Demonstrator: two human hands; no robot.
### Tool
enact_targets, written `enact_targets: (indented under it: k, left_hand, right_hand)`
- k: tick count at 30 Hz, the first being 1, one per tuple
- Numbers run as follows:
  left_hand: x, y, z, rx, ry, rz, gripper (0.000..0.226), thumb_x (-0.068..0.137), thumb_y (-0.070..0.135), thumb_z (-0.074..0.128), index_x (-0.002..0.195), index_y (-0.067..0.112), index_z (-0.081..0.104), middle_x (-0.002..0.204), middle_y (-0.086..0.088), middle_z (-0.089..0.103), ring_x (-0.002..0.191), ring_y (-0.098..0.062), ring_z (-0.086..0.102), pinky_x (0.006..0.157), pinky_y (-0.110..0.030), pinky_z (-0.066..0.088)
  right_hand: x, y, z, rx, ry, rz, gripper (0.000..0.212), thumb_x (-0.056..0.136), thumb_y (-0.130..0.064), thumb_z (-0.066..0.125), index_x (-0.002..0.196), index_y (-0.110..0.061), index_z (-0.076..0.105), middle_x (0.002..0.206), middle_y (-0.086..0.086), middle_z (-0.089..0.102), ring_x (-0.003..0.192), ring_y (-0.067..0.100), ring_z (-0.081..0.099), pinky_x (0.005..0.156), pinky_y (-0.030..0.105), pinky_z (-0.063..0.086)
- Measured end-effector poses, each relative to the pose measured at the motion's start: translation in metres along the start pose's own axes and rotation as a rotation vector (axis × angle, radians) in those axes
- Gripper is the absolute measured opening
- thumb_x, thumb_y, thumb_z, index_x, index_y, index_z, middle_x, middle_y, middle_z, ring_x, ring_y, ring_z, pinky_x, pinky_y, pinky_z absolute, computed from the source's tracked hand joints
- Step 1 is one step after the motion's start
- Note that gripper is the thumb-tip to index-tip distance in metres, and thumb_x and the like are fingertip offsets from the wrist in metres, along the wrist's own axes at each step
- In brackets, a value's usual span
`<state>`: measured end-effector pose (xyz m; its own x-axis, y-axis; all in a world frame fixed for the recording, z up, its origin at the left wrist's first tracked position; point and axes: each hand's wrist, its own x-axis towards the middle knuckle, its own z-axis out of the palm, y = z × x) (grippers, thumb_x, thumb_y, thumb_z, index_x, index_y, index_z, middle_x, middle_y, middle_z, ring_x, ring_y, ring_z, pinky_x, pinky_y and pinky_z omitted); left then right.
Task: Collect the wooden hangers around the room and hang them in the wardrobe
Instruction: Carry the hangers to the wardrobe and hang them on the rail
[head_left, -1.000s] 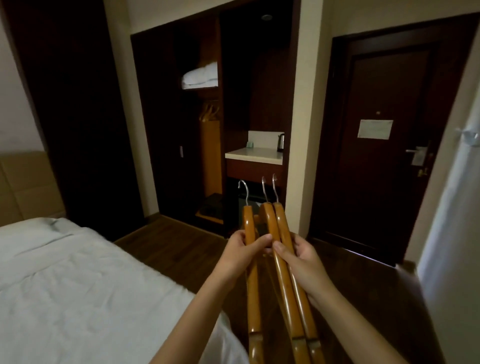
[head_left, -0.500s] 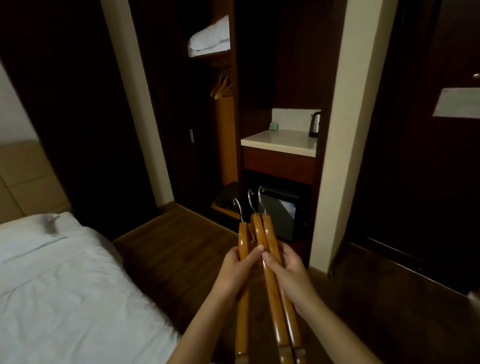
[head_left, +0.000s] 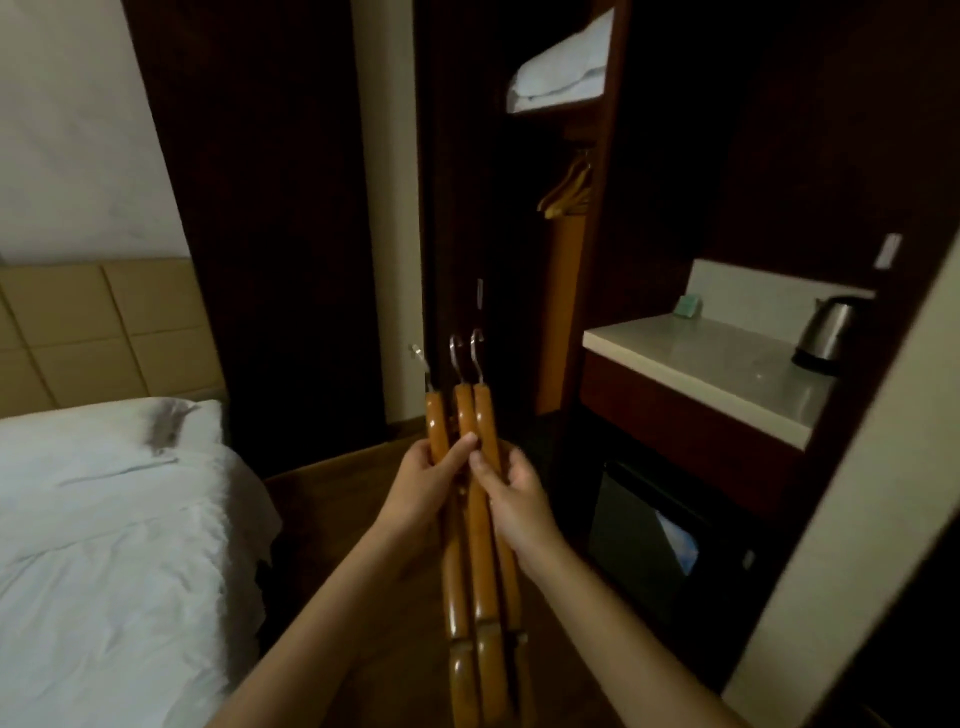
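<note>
Wooden hangers (head_left: 480, 545), three, hooks foremost: the leftmost clasped in the left hand (head_left: 426, 483), the other two clasped in the right hand (head_left: 511, 499), thumbs nearly meeting. Wardrobe (head_left: 605, 208) beyond the grip, open, with hung hangers (head_left: 566, 195) on its rail. Bed (head_left: 104, 545) left of the grip; kettle (head_left: 826, 335) right of it.

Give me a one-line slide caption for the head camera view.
Left hand gripping one orange-brown wooden hanger, right hand gripping two matching hangers, before a dark wooden wardrobe with hung hangers inside.
</note>
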<state>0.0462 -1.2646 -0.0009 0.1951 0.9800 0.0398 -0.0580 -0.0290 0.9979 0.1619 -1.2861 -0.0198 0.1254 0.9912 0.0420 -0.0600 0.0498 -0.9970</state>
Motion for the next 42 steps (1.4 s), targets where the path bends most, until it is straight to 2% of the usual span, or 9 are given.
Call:
enact_targets:
  k: [5, 10, 14, 18, 23, 27, 34, 38, 42]
  left_hand:
    - [0.119, -0.015, -0.009, 0.007, 0.066, -0.009, 0.029, 0.091, 0.031, 0.058, 0.112, 0.011, 0.057, 0.101, -0.015, 0.07, 0.087, -0.027, 0.072, 0.079, -0.039, 0.059]
    - [0.261, -0.026, -0.023, 0.096, 0.107, 0.009, 0.027, 0.093, 0.029, 0.055, 0.114, 0.012, 0.053, 0.098, -0.013, 0.068, 0.084, -0.026, 0.07, 0.075, -0.036, 0.058]
    - [0.388, -0.022, -0.035, 0.058, 0.032, -0.069, 0.023, 0.093, 0.028, 0.056, 0.11, 0.012, 0.055, 0.094, -0.012, 0.069, 0.076, -0.021, 0.071, 0.065, -0.029, 0.056]
    - [0.514, -0.01, -0.035, 0.082, -0.045, -0.111, 0.03, 0.09, 0.034, 0.06, 0.114, 0.017, 0.053, 0.101, -0.011, 0.069, 0.086, -0.024, 0.072, 0.079, -0.039, 0.058]
    - [0.646, 0.005, -0.031, 0.064, -0.157, -0.098, 0.033, 0.086, 0.03, 0.064, 0.113, 0.015, 0.052, 0.096, -0.02, 0.071, 0.083, -0.034, 0.072, 0.079, -0.047, 0.058]
    - [0.743, 0.02, -0.028, 0.05, -0.244, -0.036, 0.027, 0.089, 0.026, 0.06, 0.112, 0.016, 0.048, 0.095, -0.021, 0.066, 0.076, -0.028, 0.068, 0.067, -0.036, 0.057]
    - [0.921, 0.067, -0.018, 0.048, -0.373, 0.029, 0.034, 0.089, 0.026, 0.058, 0.119, 0.015, 0.046, 0.097, -0.022, 0.064, 0.063, -0.02, 0.068, 0.054, -0.027, 0.055]
    - [1.011, 0.084, -0.005, 0.025, -0.44, 0.059, 0.024, 0.091, 0.026, 0.055, 0.11, 0.014, 0.051, 0.083, -0.021, 0.067, 0.056, -0.019, 0.067, 0.05, -0.026, 0.055]
    - [1.109, 0.093, 0.011, 0.051, -0.503, 0.096, 0.025, 0.092, 0.029, 0.054, 0.105, 0.008, 0.056, 0.069, -0.016, 0.07, 0.051, -0.019, 0.066, 0.049, -0.026, 0.055]
  right_hand:
    - [0.13, 0.022, 0.001, 0.005, -0.116, 0.023, 0.058, 0.092, -0.041, 0.054, 0.145, -0.029, 0.035, 0.135, -0.001, 0.057, 0.123, 0.019, 0.056, 0.104, 0.041, 0.046]
    - [0.275, 0.036, 0.006, -0.024, -0.119, 0.046, 0.048, 0.094, -0.043, 0.051, 0.14, -0.031, 0.041, 0.123, -0.01, 0.059, 0.104, 0.004, 0.06, 0.079, 0.021, 0.052]
    - [0.395, 0.03, 0.01, -0.039, -0.016, 0.002, 0.018, 0.091, -0.043, 0.056, 0.109, -0.045, 0.054, 0.114, -0.012, 0.065, 0.108, 0.006, 0.061, 0.096, 0.032, 0.049]
    - [0.503, 0.02, -0.007, -0.022, 0.108, -0.007, 0.027, 0.09, -0.042, 0.058, 0.117, -0.041, 0.056, 0.116, -0.011, 0.065, 0.106, 0.005, 0.061, 0.099, 0.036, 0.048]
    - [0.624, 0.004, -0.052, 0.066, 0.225, 0.082, 0.033, 0.094, -0.029, 0.057, 0.124, -0.018, 0.056, 0.103, -0.001, 0.069, 0.088, 0.012, 0.062, 0.067, 0.023, 0.05]
    - [0.717, -0.016, -0.09, 0.147, 0.32, 0.131, 0.028, 0.094, -0.026, 0.057, 0.109, -0.002, 0.061, 0.07, 0.003, 0.055, 0.055, 0.013, 0.047, 0.037, 0.016, 0.039]
    - [0.881, -0.065, -0.148, 0.299, 0.488, 0.013, 0.03, 0.097, -0.023, 0.051, 0.08, -0.002, 0.064, 0.067, 0.011, 0.053, 0.032, 0.009, 0.042, 0.036, 0.017, 0.03]
    - [0.943, -0.107, -0.176, 0.113, 0.609, -0.085, 0.035, 0.099, -0.026, 0.045, 0.1, 0.001, 0.068, 0.044, 0.001, 0.053, 0.029, 0.007, 0.044, 0.031, 0.014, 0.031]
    - [1.009, -0.147, -0.201, -0.011, 0.732, -0.176, 0.038, 0.1, -0.027, 0.044, 0.12, 0.001, 0.061, 0.059, -0.005, 0.068, 0.031, 0.001, 0.047, 0.033, 0.013, 0.036]
